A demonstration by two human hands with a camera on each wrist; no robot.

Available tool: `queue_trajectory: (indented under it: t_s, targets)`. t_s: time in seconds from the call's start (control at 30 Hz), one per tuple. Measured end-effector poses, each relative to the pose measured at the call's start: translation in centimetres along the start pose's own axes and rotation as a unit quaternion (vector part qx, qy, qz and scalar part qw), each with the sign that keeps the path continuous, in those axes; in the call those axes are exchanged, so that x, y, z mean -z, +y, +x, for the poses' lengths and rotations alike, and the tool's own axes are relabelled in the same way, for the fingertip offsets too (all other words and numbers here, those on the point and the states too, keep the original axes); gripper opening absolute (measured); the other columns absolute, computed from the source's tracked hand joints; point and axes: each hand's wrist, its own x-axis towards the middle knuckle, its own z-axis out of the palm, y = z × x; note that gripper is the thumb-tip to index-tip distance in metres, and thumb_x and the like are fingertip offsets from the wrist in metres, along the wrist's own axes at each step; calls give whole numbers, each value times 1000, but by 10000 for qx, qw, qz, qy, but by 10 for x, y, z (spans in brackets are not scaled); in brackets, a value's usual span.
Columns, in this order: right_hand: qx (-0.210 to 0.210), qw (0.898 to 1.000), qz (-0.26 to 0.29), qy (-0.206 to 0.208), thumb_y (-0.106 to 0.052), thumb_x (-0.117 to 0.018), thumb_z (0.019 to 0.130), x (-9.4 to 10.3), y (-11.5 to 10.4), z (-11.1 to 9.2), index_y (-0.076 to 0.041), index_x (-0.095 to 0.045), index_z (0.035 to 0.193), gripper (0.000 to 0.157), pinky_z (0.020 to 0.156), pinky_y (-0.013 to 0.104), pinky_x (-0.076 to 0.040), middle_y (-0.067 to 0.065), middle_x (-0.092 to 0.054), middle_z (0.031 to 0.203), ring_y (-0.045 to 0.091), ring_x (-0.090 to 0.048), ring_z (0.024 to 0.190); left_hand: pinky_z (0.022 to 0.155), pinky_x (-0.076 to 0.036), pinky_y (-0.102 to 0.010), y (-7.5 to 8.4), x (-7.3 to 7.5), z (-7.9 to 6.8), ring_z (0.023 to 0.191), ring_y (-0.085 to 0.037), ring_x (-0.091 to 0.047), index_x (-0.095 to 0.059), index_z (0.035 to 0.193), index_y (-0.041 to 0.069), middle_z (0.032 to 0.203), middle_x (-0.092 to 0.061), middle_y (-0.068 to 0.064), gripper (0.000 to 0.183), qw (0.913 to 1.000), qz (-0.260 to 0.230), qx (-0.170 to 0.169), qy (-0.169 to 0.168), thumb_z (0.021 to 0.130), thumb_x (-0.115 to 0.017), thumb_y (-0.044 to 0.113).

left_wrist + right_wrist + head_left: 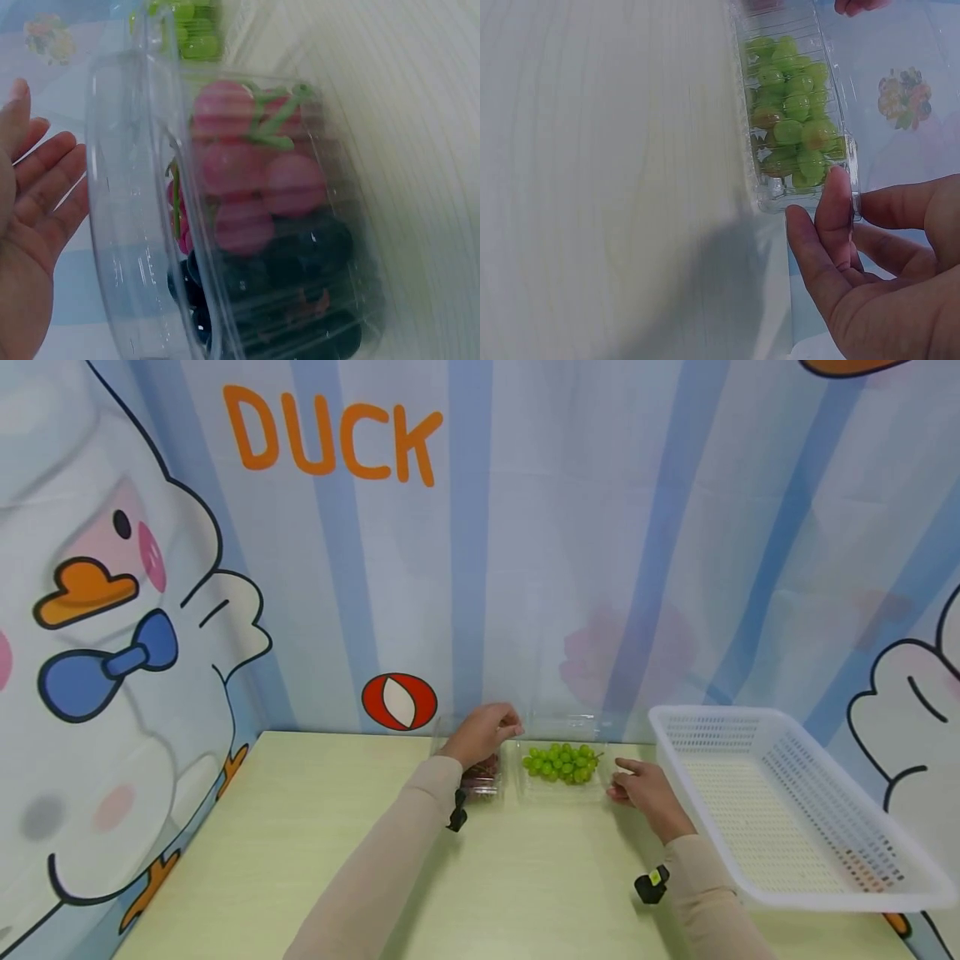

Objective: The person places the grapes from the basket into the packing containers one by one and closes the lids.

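Observation:
A clear plastic box of red and dark grapes point(247, 187) stands on the table. My left hand point(480, 733) is above it in the head view; the left wrist view shows that hand point(37, 210) with relaxed fingers beside the box's raised rim, holding nothing. To its right, a second clear box holds green grapes point(561, 763), its lid point(566, 723) standing up at the back. My right hand point(647, 795) is at that box's right end. In the right wrist view its loosely bent fingertips point(834, 199) overlap the corner of the box point(775, 201).
A large white plastic basket point(671, 777) stands on the table's right side, close to my right forearm. Behind the boxes hangs a printed duck curtain point(525, 568), along the back edge of the pale wooden table point(322, 843).

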Motion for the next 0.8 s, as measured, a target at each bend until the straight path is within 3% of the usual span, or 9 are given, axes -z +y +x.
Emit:
queue_trajectory:
  t_s: [0.33, 0.47, 0.8]
  targets:
    - [50, 9996, 285, -15, -11, -47, 100, 0, 2, 0, 4, -32, 147, 52, 78, 28, -57, 31, -58, 121, 9, -66, 76, 93, -50, -33, -5, -2, -4, 113, -17, -58, -61, 116, 20, 118, -62, 3, 39, 9990, 146, 17, -433, 92, -56, 49]
    - [33, 9994, 352, -47, -11, -46, 100, 2, 2, -1, 4, -32, 147, 51, 80, 30, -56, 30, -59, 119, 8, -66, 76, 94, -49, -35, -7, -3, -4, 117, -23, -58, -61, 121, 17, 123, -61, 0, 43, 9980, 225, -108, -584, 92, -57, 48]
    - [-45, 9993, 365, -111, -15, -46, 102, 4, 5, -1, 0, -32, 148, 51, 86, 34, -55, 26, -59, 121, 8, -67, 81, 100, -46, -39, -11, -3, -4, 123, -23, -53, -60, 128, 18, 130, -58, 0, 49, 9920, 635, -128, -1085, 89, -63, 49]
